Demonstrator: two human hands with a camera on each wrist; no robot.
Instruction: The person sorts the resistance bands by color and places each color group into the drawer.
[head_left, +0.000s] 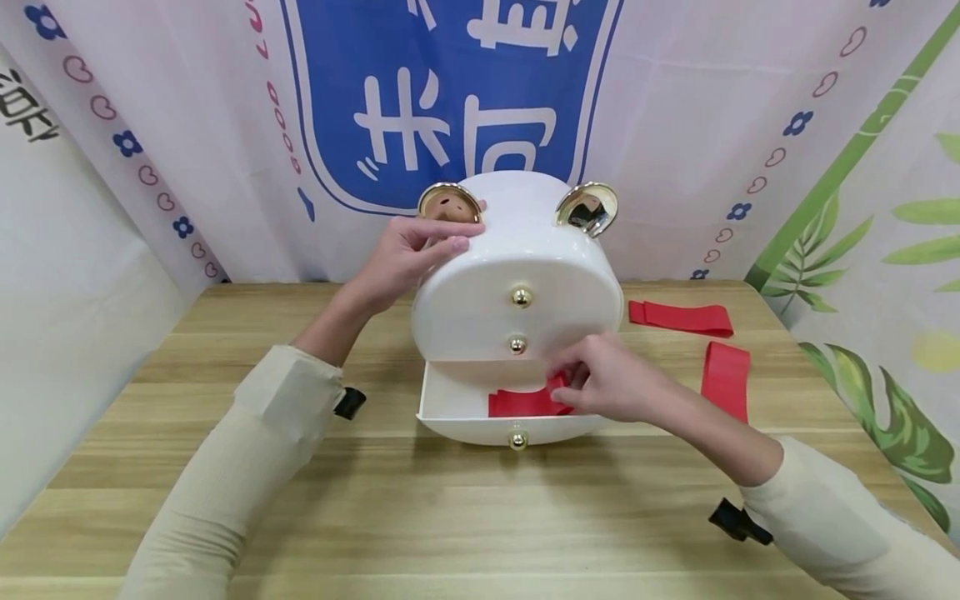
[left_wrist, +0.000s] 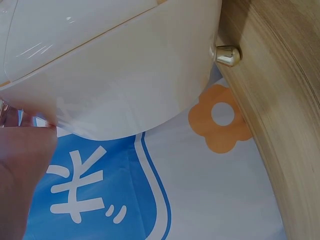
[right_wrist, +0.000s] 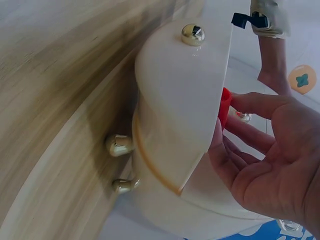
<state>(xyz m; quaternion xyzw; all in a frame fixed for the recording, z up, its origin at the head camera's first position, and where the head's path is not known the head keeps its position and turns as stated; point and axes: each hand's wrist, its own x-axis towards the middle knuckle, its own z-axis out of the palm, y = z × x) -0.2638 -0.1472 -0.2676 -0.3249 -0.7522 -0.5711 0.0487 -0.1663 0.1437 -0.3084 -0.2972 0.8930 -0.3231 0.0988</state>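
Observation:
A white round-fronted box [head_left: 517, 275] with gold ears, gold knobs and gold feet stands on the table. Its lowest drawer [head_left: 453, 392] is pulled out and holds a folded red strip [head_left: 517, 403]. My right hand [head_left: 611, 379] reaches over the drawer's right side. Between thumb and fingers it pinches a red strip [right_wrist: 225, 102], curved up at that end, beside the drawer front [right_wrist: 185, 85]. My left hand [head_left: 408, 254] rests with extended fingers on the box's upper left, by the gold ear [head_left: 450, 204]. In the left wrist view, its fingertips are hidden at the box edge.
Two more folded red strips lie on the wooden table [head_left: 337, 500] right of the box: one farther back [head_left: 678, 317], one nearer [head_left: 726, 379]. A printed curtain [head_left: 675, 125] hangs close behind the box. Black wrist mounts [head_left: 738, 522] stick out below the sleeves.

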